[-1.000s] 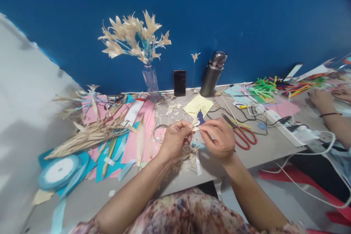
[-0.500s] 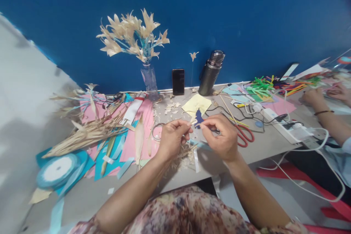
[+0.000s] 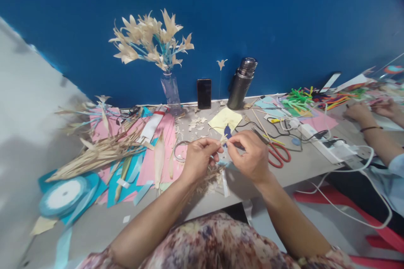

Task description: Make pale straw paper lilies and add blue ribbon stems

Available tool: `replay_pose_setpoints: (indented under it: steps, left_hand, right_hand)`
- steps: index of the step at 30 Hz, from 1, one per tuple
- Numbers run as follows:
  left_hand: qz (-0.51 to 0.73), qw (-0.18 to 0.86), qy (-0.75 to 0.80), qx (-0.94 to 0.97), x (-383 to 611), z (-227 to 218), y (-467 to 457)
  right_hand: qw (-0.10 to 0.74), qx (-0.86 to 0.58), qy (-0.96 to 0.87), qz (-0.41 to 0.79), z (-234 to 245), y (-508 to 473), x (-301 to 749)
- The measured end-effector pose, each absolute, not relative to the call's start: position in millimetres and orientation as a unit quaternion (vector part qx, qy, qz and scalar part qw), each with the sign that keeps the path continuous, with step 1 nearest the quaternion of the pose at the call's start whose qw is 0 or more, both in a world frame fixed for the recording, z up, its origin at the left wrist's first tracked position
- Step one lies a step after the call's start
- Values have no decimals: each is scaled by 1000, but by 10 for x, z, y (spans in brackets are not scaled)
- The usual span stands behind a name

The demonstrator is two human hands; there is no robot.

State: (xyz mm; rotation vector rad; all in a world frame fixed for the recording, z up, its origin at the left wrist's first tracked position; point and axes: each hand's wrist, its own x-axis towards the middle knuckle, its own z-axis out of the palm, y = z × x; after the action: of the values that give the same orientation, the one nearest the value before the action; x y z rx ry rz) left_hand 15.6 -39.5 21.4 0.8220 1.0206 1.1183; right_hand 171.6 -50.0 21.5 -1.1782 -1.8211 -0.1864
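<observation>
A small pale piece [image 3: 224,140] of thin, husk-like material is held above the littered surface [image 3: 303,172], directly between two grips: the left hand [image 3: 202,155] has thumb and forefinger clamped on one side, the right hand [image 3: 248,153] pinches the opposite edge. Just beyond the grip are a dark-blue tool [image 3: 227,129] and a yellow sheet [image 3: 221,118]; scissors [image 3: 279,155] lie right of it. The piece looks nearly weightless, papery, somewhat stiff and prone to splitting, probably best taken lightly at the base, sparing its narrow tips.
</observation>
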Motion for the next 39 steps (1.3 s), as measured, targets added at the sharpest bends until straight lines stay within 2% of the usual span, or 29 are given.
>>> replay_pose_setpoints:
  steps: [20, 31, 39]
  left_hand:
    - [486, 686, 426, 336, 189, 154, -369]
    - [485, 691, 420, 332, 220, 149, -386]
    - [487, 688, 394, 367, 200, 114, -416]
  right_hand:
    - [458, -495, -735, -71, 176, -514, 1705]
    - [440, -496, -732, -155, 161, -519, 1692]
    - [429, -499, -736, -157, 165, -533, 1707]
